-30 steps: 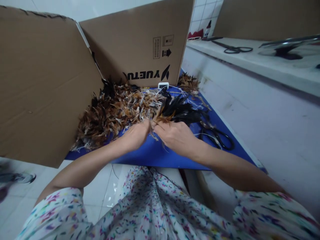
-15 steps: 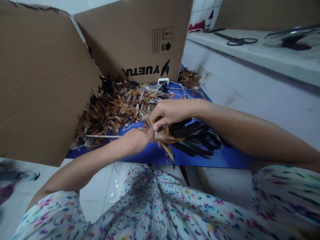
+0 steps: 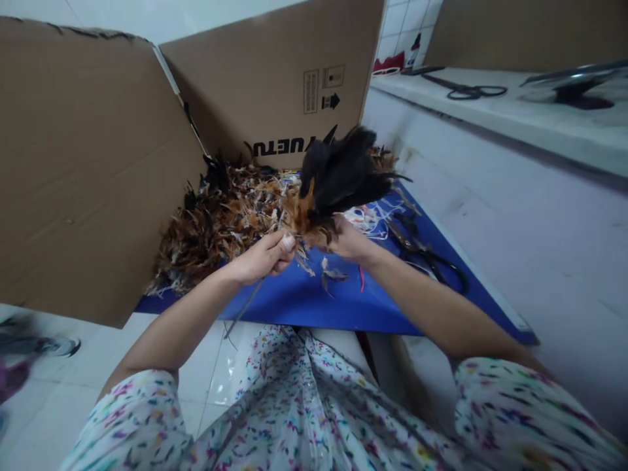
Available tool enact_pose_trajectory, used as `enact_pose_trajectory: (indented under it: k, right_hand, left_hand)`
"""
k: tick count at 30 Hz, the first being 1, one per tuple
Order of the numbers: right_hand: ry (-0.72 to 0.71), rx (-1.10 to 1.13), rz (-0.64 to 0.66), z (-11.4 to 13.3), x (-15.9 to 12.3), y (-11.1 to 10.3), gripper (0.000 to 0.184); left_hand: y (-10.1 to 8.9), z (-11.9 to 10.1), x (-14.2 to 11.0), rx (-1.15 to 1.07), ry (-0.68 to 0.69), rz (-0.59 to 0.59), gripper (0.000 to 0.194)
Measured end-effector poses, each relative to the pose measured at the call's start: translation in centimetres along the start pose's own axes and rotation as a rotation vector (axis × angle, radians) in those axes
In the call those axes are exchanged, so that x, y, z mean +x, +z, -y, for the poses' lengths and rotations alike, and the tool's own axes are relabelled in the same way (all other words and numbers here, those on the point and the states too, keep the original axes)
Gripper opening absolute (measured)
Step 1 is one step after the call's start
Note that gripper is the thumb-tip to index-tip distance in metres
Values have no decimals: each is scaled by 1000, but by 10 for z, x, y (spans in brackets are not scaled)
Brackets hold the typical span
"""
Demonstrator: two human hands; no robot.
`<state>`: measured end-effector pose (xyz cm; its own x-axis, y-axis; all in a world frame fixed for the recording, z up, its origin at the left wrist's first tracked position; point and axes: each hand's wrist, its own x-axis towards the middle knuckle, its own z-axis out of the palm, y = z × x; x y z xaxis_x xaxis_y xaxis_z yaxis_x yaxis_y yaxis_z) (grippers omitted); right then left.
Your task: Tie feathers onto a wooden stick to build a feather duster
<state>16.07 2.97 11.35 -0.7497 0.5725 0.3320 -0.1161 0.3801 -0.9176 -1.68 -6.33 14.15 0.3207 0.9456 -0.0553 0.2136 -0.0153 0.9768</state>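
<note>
White, colour-flecked fabric (image 3: 314, 418) fills bottom centre. Beyond it, near frame centre, the left hand (image 3: 265, 255) is closed around a thin rod (image 3: 245, 306) that slants towards lower left. The right hand (image 3: 350, 241) is at the base of a black-and-brown feather bundle (image 3: 341, 173); its fingers are partly hidden, so grip and opening cannot be told. The bundle fans out above both hands, over the blue worktop (image 3: 333, 311). Black-handled scissors (image 3: 441, 261) lie right of centre, near white strands (image 3: 370, 219). Left of centre: loose feather pile (image 3: 210, 222), against cardboard (image 3: 265, 78). Far upper right: ledge (image 3: 515, 98) bearing more scissors (image 3: 466, 91). Risks, judged: slack fingers could let quills slip and splay; a sideways swing could snag the strands.
</note>
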Motion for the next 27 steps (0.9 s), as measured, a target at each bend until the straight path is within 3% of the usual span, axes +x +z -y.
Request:
enact_pose_trajectory:
  k: [5, 13, 16, 20, 27]
  right_hand:
    - [-4, 90, -372, -15, 0, 14, 35]
    - [127, 163, -516, -36, 1, 16, 38]
    - [209, 199, -531, -43, 2, 14, 36]
    - [225, 194, -512, -55, 5, 11, 35]
    - [310, 124, -519, -62, 3, 8, 31]
  left_hand:
    - [10, 11, 22, -260, -116, -112, 47]
    - [30, 37, 50, -287, -150, -258, 34]
    - [33, 47, 57, -120, -149, -330, 27]
    - [29, 55, 60, 317, -107, -387, 24]
    - [8, 55, 60, 818, -120, -307, 38]
